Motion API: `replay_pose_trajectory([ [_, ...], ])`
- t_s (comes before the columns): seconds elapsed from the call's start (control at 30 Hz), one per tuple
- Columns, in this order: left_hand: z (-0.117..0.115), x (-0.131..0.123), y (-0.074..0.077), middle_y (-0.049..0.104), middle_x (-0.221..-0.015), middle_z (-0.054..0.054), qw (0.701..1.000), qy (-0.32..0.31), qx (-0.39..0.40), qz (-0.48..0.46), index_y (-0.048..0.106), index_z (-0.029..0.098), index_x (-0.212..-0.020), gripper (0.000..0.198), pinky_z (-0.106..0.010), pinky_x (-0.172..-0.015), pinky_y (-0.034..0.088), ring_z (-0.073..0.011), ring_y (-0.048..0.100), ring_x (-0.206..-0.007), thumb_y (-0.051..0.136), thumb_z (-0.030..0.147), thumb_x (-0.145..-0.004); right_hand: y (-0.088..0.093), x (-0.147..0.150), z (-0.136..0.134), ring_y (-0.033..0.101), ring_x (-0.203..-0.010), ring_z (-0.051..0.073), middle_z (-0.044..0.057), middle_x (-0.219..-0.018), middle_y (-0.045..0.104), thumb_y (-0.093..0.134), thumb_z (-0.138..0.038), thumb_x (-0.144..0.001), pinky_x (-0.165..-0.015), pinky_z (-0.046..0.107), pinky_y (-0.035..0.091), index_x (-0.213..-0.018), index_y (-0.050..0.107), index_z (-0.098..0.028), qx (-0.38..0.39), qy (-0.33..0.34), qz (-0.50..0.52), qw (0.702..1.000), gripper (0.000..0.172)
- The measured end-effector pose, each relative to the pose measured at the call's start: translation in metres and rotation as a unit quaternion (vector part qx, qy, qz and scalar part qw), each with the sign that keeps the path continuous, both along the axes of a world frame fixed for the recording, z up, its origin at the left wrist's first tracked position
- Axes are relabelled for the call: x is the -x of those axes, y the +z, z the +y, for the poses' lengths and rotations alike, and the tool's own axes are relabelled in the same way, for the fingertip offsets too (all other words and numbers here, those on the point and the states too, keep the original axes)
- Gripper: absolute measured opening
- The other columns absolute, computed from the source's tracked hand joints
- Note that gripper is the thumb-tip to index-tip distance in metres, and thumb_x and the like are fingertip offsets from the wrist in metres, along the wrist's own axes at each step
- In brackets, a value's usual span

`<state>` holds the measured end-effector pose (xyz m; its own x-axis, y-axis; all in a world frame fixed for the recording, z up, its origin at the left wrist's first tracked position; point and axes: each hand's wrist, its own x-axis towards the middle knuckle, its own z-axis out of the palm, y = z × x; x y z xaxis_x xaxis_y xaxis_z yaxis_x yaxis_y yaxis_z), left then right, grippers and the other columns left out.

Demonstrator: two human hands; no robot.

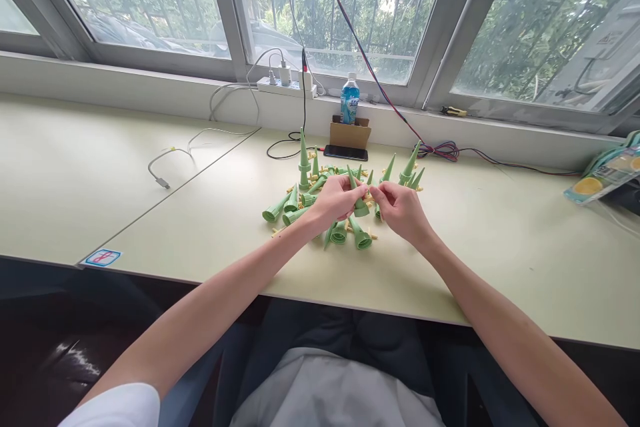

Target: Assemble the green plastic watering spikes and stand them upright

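Over ten green spikes [304, 163] — one bottle [349, 101], one phone [346, 153], one sticker [103, 257].

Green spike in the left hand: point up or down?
Point up, leaning slightly: the green spike has its tip above the left hand, wide end downward.

Both arms [215, 310] stretch forward, fingers [389, 195] nearly meeting.

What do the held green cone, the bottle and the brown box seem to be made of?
The green cone looks like moulded plastic: smooth, fairly matte, evenly coloured. The bottle is probably glossy plastic, since its shoulder looks see-through. The brown box looks like matte cardboard, judging by its plain colour and flat panels.
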<state>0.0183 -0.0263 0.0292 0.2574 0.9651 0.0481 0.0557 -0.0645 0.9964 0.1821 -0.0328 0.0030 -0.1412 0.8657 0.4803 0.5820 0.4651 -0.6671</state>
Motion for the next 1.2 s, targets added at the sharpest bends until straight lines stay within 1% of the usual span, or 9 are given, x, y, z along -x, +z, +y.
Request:
replay_pose_trajectory([
  [0.17, -0.0002, -0.0001, -0.0009, 0.039, -0.042, 0.007, 1.000, -0.009, -0.001, 0.004, 0.056, 0.015, -0.068, 0.021, -0.018, -0.031, 0.020, -0.0032, 0.032, -0.031, 0.066, 0.022, -0.085, 0.0000, 0.0000, 0.0013, 0.031, -0.050, 0.010, -0.004, -0.050, 0.037, 0.047, -0.058, -0.092, -0.050, 0.025, 0.027, -0.056, 0.037, -0.020, -0.020, -0.014, -0.012, 1.000, 0.053],
  [0.43, 0.0009, -0.0003, -0.0035, 0.040, -0.044, 0.007, 1.000, -0.026, -0.008, 0.007, 0.055, 0.015, -0.069, 0.021, -0.018, -0.030, 0.021, -0.0035, 0.033, -0.031, 0.064, 0.023, -0.086, -0.0004, -0.0002, 0.0011, 0.037, -0.047, 0.010, -0.002, -0.047, 0.041, 0.039, -0.063, -0.094, -0.049, 0.026, 0.026, -0.051, 0.038, -0.019, -0.004, -0.019, -0.019, 1.000, 0.061],
  [0.53, 0.0008, -0.0004, -0.0030, 0.039, -0.044, 0.007, 1.000, -0.014, -0.008, 0.004, 0.054, 0.015, -0.069, 0.022, -0.018, -0.030, 0.021, -0.0036, 0.033, -0.031, 0.064, 0.023, -0.086, 0.0007, 0.0001, -0.0001, 0.039, -0.048, 0.011, -0.002, -0.049, 0.045, 0.042, -0.062, -0.093, -0.049, 0.026, 0.029, -0.058, 0.044, -0.020, -0.006, -0.021, -0.003, 1.000, 0.055],
  [0.63, 0.0007, -0.0004, -0.0023, 0.040, -0.044, 0.007, 1.000, 0.002, -0.007, -0.001, 0.053, 0.016, -0.070, 0.021, -0.018, -0.030, 0.022, -0.0037, 0.033, -0.031, 0.064, 0.023, -0.086, 0.0018, 0.0009, -0.0014, 0.046, -0.051, 0.012, 0.001, -0.060, 0.058, 0.046, -0.057, -0.093, -0.051, 0.025, 0.035, -0.074, 0.056, -0.019, 0.005, 0.006, 0.012, 1.000, 0.043],
  [0.73, 0.0002, -0.0005, -0.0014, 0.040, -0.044, 0.007, 1.000, 0.007, -0.006, -0.004, 0.053, 0.016, -0.069, 0.021, -0.018, -0.031, 0.023, -0.0037, 0.033, -0.031, 0.064, 0.021, -0.087, 0.0014, 0.0019, -0.0019, 0.051, -0.056, 0.013, 0.002, -0.068, 0.062, 0.049, -0.050, -0.093, -0.053, 0.025, 0.037, -0.081, 0.060, -0.019, 0.008, 0.031, 0.015, 0.999, 0.035],
  [0.87, -0.0006, -0.0004, -0.0013, 0.040, -0.044, 0.007, 1.000, 0.005, -0.016, -0.002, 0.054, 0.016, -0.070, 0.019, -0.018, -0.030, 0.023, -0.0035, 0.033, -0.031, 0.065, 0.021, -0.086, -0.0001, 0.0020, -0.0014, 0.045, -0.051, 0.012, -0.001, -0.058, 0.054, 0.049, -0.050, -0.093, -0.051, 0.026, 0.034, -0.074, 0.057, -0.020, 0.010, 0.028, 0.011, 1.000, 0.036],
  [1.07, 0.0021, 0.0001, -0.0060, 0.043, -0.048, 0.007, 0.999, -0.014, -0.030, 0.009, 0.056, 0.015, -0.072, 0.020, -0.018, -0.029, 0.023, -0.0039, 0.036, -0.031, 0.068, 0.026, -0.084, -0.0025, 0.0008, 0.0018, 0.033, -0.048, 0.010, -0.004, -0.048, 0.038, 0.043, -0.057, -0.094, -0.050, 0.026, 0.028, -0.057, 0.041, -0.020, -0.006, 0.002, -0.017, 1.000, 0.053],
  [1.13, 0.0031, 0.0002, -0.0072, 0.043, -0.049, 0.006, 0.999, -0.017, -0.035, 0.008, 0.055, 0.016, -0.071, 0.022, -0.018, -0.029, 0.024, -0.0040, 0.037, -0.031, 0.068, 0.028, -0.084, -0.0023, 0.0010, 0.0019, 0.033, -0.048, 0.010, -0.004, -0.048, 0.038, 0.042, -0.058, -0.094, -0.050, 0.026, 0.028, -0.056, 0.040, -0.020, -0.008, -0.004, -0.016, 1.000, 0.054],
  [1.2, 0.0032, 0.0001, -0.0073, 0.044, -0.051, 0.006, 0.999, -0.013, -0.036, 0.007, 0.055, 0.015, -0.071, 0.022, -0.018, -0.030, 0.024, -0.0037, 0.037, -0.032, 0.069, 0.028, -0.084, -0.0013, 0.0014, 0.0009, 0.036, -0.049, 0.010, -0.003, -0.051, 0.043, 0.044, -0.058, -0.094, -0.050, 0.026, 0.030, -0.061, 0.045, -0.020, -0.006, -0.006, -0.007, 1.000, 0.050],
])
